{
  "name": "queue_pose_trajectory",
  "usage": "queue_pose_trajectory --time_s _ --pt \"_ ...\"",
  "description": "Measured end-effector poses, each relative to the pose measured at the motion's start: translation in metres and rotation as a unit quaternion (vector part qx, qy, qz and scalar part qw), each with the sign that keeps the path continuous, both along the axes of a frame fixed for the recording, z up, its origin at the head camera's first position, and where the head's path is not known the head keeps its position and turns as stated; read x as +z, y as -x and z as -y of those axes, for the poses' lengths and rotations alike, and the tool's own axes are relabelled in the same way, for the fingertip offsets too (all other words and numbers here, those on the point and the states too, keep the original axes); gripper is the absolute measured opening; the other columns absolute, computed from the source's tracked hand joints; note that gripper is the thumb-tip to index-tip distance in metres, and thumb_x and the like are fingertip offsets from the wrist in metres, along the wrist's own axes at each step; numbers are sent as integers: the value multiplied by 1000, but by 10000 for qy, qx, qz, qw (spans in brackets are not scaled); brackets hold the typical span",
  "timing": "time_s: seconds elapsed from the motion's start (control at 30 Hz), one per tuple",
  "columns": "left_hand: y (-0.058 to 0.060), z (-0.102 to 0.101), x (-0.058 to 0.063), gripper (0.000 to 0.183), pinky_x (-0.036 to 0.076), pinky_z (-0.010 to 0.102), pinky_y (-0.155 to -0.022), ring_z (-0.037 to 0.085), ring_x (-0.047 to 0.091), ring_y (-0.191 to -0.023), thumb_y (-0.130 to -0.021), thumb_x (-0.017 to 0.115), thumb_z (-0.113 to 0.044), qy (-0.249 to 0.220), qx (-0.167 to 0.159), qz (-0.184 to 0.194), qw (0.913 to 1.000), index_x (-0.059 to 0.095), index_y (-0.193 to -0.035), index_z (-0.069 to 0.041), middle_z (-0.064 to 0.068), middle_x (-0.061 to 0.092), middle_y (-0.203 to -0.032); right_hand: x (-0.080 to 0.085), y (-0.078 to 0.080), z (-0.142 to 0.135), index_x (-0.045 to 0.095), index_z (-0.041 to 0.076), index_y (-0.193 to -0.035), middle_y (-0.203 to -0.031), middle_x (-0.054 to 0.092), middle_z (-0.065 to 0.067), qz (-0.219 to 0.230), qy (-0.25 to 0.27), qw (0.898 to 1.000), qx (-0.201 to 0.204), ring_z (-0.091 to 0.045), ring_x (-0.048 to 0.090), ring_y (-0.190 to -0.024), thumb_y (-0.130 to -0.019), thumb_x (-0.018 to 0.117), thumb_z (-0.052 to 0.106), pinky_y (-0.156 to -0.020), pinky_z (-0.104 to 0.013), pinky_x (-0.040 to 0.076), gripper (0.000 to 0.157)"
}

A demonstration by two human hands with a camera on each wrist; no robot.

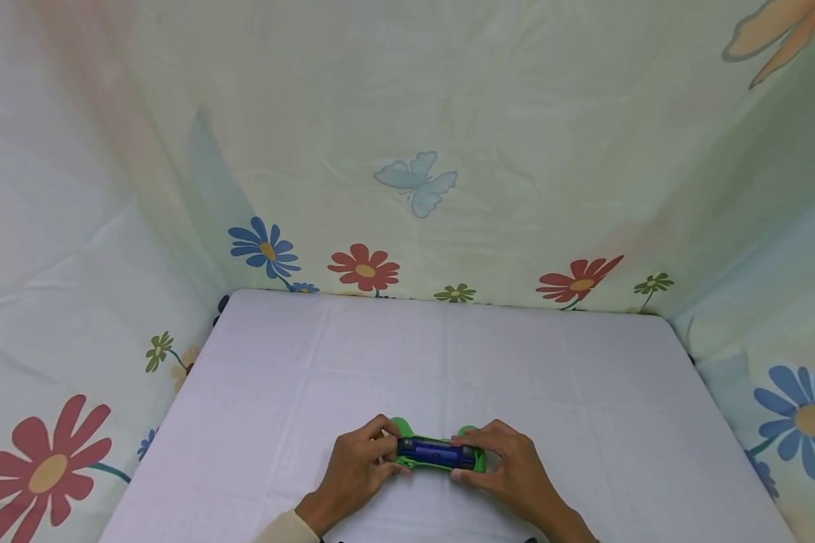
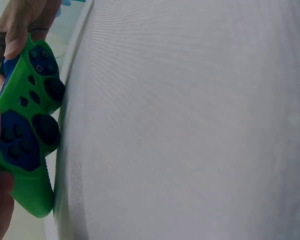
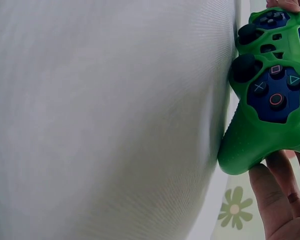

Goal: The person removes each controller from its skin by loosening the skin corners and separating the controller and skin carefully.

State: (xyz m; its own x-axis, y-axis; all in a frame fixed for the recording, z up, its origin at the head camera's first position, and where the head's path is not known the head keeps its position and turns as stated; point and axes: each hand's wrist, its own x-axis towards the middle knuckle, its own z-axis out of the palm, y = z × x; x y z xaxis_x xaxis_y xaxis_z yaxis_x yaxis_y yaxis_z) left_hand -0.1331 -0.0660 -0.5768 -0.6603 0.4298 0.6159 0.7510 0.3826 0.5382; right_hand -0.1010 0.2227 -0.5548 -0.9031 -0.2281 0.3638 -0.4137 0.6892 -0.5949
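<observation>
In the head view, a game controller (image 1: 436,453) stands low in the middle of the table, its dark blue edge facing up within a bright green cover. My left hand (image 1: 361,464) grips its left end, and my right hand (image 1: 512,467) grips the right end with thumb and fingers spread across it. The left wrist view shows the controller's (image 2: 20,95) directional pad, thumbsticks and small centre buttons. Symbol buttons show on the controller (image 3: 270,131) in the right wrist view, with fingers (image 3: 270,192) of my right hand by one handle. Parts of both hands are cut off there.
A white cloth covers the table (image 1: 448,362). Flower-printed curtains (image 1: 414,113) close it in at the back and both sides. Small dark objects (image 1: 222,303) show at the table's back left corner.
</observation>
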Motion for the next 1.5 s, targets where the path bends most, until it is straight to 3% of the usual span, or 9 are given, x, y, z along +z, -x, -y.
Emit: queue_pose_trajectory --time_s 0.2,0.4,0.57,0.63,0.77,1.0,1.07,1.37,1.5 --pt "2 1 2 45 53 14 -74 3 63 -87 -63 102 -31 348 407 -441 9976 64 -85 -21 -13 68 -103 0 0 0 83 36 -108 -104 74 26 14 8 10000 -7 4 66 -96 -67 101 38 -83 -29 60 44" --pt "4 2 -1 50 53 13 -85 6 65 -105 -64 102 -28 332 196 -192 9991 59 -89 -20 -9 71 -116 -1 -1 0 84 33 -108 -103 73 25 -38 74 10000 32 2 68 -98 -68 101 35 -85 -30 60 43" --pt "5 1 -2 46 58 19 -83 6 68 -106 -70 99 -19 139 9 93 9999 59 -93 -19 -7 73 -116 -1 1 0 83 31 -109 -101 73 23 -211 145 9995 184 2 67 -93 -73 99 35 -79 -29 60 40" --pt "5 0 -2 45 59 20 -76 6 69 -103 -70 98 -18 -1 -34 259 9997 60 -93 -18 -7 74 -115 0 2 -1 83 30 -110 -100 73 23 -185 200 9993 248 4 65 -91 -75 97 36 -76 -28 59 38" --pt "5 0 -1 43 58 17 -74 6 68 -100 -70 98 -17 -91 -12 393 9992 60 -91 -19 -8 73 -113 4 6 -3 83 28 -110 -99 73 25 5 277 9991 331 5 65 -90 -79 94 38 -77 -27 58 35" --pt "9 -3 0 36 55 13 -78 9 71 -99 -80 93 -10 36 48 -57 10000 59 -84 -19 -5 72 -112 13 15 -6 83 26 -110 -98 74 22 724 381 9962 303 2 68 -91 -84 89 45 -82 -26 61 33" --pt "11 -2 1 35 56 13 -77 9 71 -98 -81 92 -9 -5 51 -32 10000 58 -85 -19 -4 73 -112 15 18 -6 82 27 -111 -100 76 19 996 406 9938 279 1 69 -94 -85 87 48 -84 -27 61 34" --pt "16 -3 8 39 58 14 -69 6 73 -101 -78 92 -21 -339 -7 911 9953 65 -105 -22 -9 74 -109 21 25 -5 81 21 -116 -114 80 7 1636 884 9826 20 -19 76 -109 -88 85 48 -86 -34 65 39" --pt "17 -5 14 39 58 16 -67 6 73 -97 -77 92 -24 -391 101 1227 9916 67 -107 -25 -9 74 -107 20 25 -6 78 16 -123 -120 79 1 1745 1314 9757 -184 -18 75 -110 -92 83 41 -86 -29 64 40"
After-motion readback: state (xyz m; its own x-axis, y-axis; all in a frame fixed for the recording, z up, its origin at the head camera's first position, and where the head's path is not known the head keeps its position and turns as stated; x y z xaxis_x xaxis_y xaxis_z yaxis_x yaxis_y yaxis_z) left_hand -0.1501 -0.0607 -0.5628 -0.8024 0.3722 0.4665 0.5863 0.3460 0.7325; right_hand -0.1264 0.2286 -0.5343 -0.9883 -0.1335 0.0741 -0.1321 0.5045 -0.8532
